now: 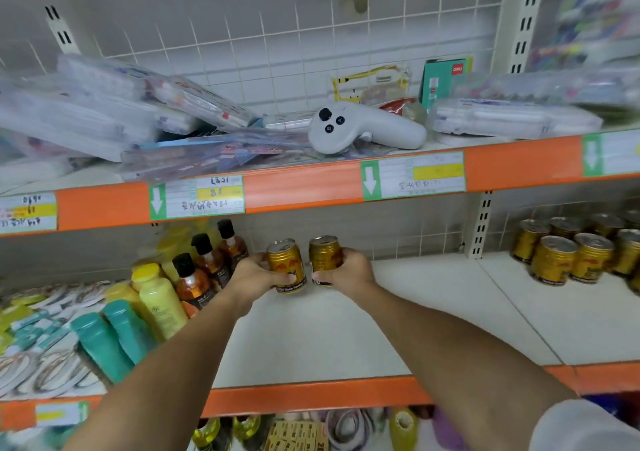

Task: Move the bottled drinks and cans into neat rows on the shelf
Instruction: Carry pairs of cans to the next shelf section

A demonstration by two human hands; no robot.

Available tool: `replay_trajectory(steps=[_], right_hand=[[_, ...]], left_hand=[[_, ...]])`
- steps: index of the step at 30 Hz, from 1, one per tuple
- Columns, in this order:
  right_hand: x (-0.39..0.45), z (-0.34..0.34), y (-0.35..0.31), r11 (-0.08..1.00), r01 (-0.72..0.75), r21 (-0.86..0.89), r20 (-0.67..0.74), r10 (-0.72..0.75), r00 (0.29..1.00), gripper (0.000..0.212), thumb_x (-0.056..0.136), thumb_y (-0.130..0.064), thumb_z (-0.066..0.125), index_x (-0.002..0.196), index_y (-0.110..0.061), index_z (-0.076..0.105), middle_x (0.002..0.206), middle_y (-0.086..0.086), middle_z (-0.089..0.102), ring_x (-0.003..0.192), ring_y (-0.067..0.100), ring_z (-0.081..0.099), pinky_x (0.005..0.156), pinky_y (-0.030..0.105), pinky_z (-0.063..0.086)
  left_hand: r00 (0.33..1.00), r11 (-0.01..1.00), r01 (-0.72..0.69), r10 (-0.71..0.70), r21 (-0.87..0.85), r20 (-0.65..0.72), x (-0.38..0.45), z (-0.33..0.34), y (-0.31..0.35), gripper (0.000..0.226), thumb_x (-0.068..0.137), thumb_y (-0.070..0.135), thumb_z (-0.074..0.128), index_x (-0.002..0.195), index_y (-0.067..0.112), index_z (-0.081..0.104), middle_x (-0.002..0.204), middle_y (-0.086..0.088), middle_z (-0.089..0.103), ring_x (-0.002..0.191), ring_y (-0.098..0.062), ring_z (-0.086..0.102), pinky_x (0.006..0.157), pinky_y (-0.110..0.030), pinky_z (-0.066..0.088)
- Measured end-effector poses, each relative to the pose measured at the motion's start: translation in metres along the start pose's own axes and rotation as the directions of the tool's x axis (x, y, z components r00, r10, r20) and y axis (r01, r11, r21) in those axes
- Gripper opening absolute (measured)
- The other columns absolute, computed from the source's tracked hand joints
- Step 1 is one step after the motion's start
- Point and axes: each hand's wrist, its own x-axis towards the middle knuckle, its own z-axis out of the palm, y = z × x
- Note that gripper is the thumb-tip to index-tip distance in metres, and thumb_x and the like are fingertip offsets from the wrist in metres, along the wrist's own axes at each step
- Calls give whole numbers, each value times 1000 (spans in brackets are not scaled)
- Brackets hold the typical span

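Two gold cans stand side by side deep on the white shelf. My left hand grips the left gold can. My right hand grips the right gold can. Just left of them runs a row of brown bottles with black caps, then yellow bottles and teal bottles nearer the front. A group of several gold cans stands at the far right of the same shelf.
A white game controller lies on the upper shelf among plastic-wrapped packs. An orange shelf edge with price tags runs above my hands. Packets lie at the lower left. More goods show on the shelf below.
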Motion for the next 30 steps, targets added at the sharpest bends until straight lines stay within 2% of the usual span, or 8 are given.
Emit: replay_trajectory(steps=[6,8,11,14,17,22,27,30], right_hand=[[-24,-52,7,997,71,-39,-84,-74,994,43,52,-41,93,86,-34,68,81,-16,71,78,2,67,64,19,52],[-33,-73,10,996,83,-45,-81,-86,993,47,54,-40,93,93,-32,70,84,-16,72,80,1,67,66,20,53],[-47,-104,15,994,94,-49,-82,-98,992,52,57,-36,94,102,-30,71,90,-14,73,85,5,69,75,24,56],[-60,-137,19,994,99,-44,-91,-103,990,54,58,-32,95,106,-28,71,94,-11,74,89,9,70,83,30,58],[-73,-171,26,994,99,-36,-103,-102,989,52,58,-30,96,104,-29,71,94,-11,74,90,9,70,86,33,58],[-98,-221,42,996,88,-28,-141,-91,986,51,57,-32,96,100,-35,68,94,-13,74,90,7,69,85,31,57],[-123,-266,58,996,84,-29,-181,-88,980,51,58,-32,95,100,-35,66,95,-15,73,90,6,68,79,23,52],[-138,-292,67,996,81,-35,-203,-87,975,51,59,-31,95,100,-35,66,91,-19,70,89,3,67,75,20,50]], left_hand=[[997,999,-32,32,-9,75,-23,43,18,70,58,4,96,122,9,67,105,-5,78,99,-21,74,95,-42,58],[995,999,-39,40,-9,96,-32,61,26,69,59,4,96,120,11,67,107,-6,77,102,-24,73,97,-45,57],[992,998,-61,61,-2,113,-45,87,40,58,59,5,96,108,20,69,105,-3,78,101,-22,73,98,-44,56],[987,997,-73,72,-3,143,-59,114,52,63,58,6,97,113,17,69,104,-1,78,100,-20,73,98,-43,56],[983,996,-85,85,-7,164,-74,142,65,59,59,7,97,108,23,68,105,-1,78,102,-20,72,100,-43,54],[976,995,-95,95,-11,196,-100,187,78,70,60,7,96,123,10,67,109,-4,77,105,-22,71,103,-47,52],[968,993,-113,114,-17,224,-125,230,89,57,60,5,96,106,23,68,105,-2,78,103,-20,72,102,-45,53],[962,993,-119,121,-24,243,-137,255,95,53,58,5,96,100,25,70,98,1,79,99,-17,73,100,-44,54]])
